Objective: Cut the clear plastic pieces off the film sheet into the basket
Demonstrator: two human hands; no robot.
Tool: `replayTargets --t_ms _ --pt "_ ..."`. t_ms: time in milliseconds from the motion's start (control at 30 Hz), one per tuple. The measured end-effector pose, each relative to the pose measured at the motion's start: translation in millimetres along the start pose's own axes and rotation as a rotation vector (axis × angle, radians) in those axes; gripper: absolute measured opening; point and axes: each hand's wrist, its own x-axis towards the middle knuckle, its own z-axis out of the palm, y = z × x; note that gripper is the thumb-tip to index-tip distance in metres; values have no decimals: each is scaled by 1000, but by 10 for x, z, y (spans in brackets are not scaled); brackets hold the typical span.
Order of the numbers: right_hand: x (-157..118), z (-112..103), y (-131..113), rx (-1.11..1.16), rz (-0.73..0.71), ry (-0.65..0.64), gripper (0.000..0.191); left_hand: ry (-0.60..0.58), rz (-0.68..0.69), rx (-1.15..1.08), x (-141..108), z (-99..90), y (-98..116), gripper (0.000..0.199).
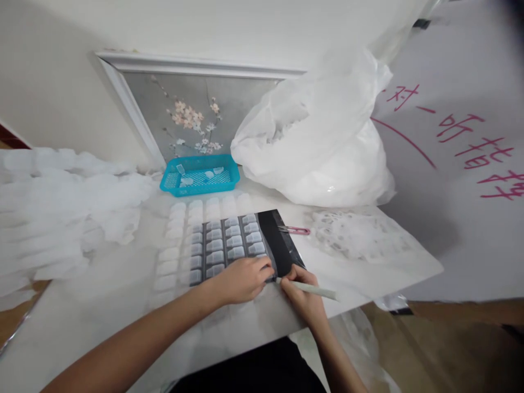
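Note:
My right hand point(302, 292) is closed around a pale pen-like tool point(317, 290), its tip pointing left toward my left hand. My left hand point(248, 278) rests at the lower right of a grid of pale translucent pieces, fingers curled together at the tool's tip; what they hold is too small to make out. The translucent pieces point(233, 240) lie in rows on a black sheet point(273, 240). Further white pieces point(170, 254) continue the rows to the left. Small pink-handled snips point(298, 231) lie across the sheet's right edge.
A blue basket point(197, 190) with a few pieces stands behind the grid. A big white plastic bag point(323, 147) sits back right, with white scraps point(356, 234) before it. White pieces point(61, 202) are heaped left. A framed flower picture point(229, 69) leans behind.

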Motion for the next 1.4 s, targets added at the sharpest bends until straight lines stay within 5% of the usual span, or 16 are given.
replayTargets --t_ms 333,433,500,700,833,900,967,1100,1233,1400 --pt "-3 66 -92 -143 -81 40 28 15 -62 170 30 230 99 26" --pt "-1 76 -144 -221 -55 40 28 53 -114 37 30 208 124 25" --pt "-4 79 -162 -244 -38 35 29 228 -202 -210 -6 208 111 23" --pt "-11 81 -204 -272 -17 33 29 1024 -585 -869 -144 236 104 24" --pt "-6 60 -261 -288 -16 31 28 1270 -386 -721 -250 -53 98 17" --pt "-15 58 -285 -219 -25 15 26 1127 -234 -628 -338 -250 54 12" --pt "-41 82 -298 -83 -25 -19 24 814 -172 -597 -435 -368 -9 13" --pt "-110 214 -290 82 0 -145 23 257 -113 -314 -563 -234 -101 23" --pt "-123 320 -252 89 19 -198 23 145 -19 23 -568 24 -59 32" --pt "-74 350 -169 40 8 -202 24 79 -60 178 -510 -12 39 29"
